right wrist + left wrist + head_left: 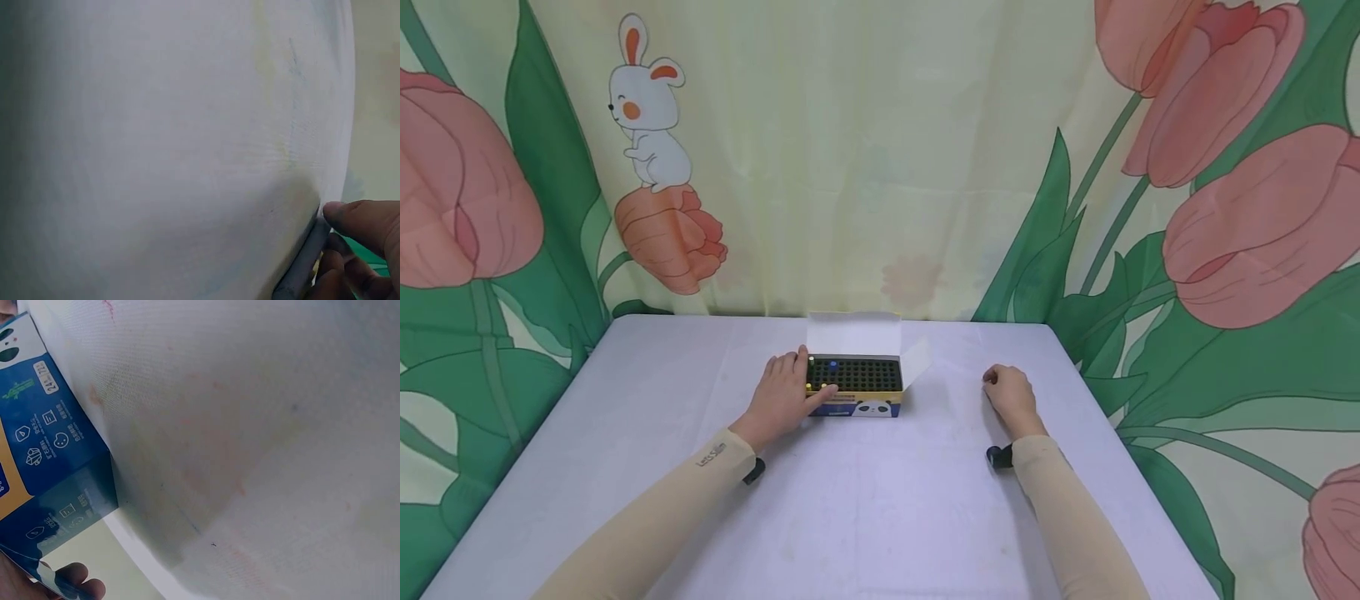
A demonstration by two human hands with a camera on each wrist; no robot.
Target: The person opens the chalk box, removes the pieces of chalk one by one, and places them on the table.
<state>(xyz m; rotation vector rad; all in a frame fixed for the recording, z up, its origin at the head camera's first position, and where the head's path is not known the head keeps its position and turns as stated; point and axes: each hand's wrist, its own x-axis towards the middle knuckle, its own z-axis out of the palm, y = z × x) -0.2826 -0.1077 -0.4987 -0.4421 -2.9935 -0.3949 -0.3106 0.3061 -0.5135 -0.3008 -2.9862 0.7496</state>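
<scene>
A blue and yellow cardboard box [842, 409] with a panda on its front stands with its lid [853, 336] raised. Inside it is a dark tray [865, 375] of round holes, where a blue piece [833, 365] and a few pale or yellow ones show at the left. My left hand [781, 393] grips the box's left end, the thumb over the front edge; in the left wrist view, fingertips [74, 575] curl round its side flap. Well to the right, my right hand [1011, 400] pinches a dark grey stick [303, 265] just over the cloth.
A white cloth [880, 517] with faint coloured marks covers the table. One side flap [916, 362] sticks out to the box's right. Behind the table hangs a curtain [880, 167] printed with tulips and a rabbit.
</scene>
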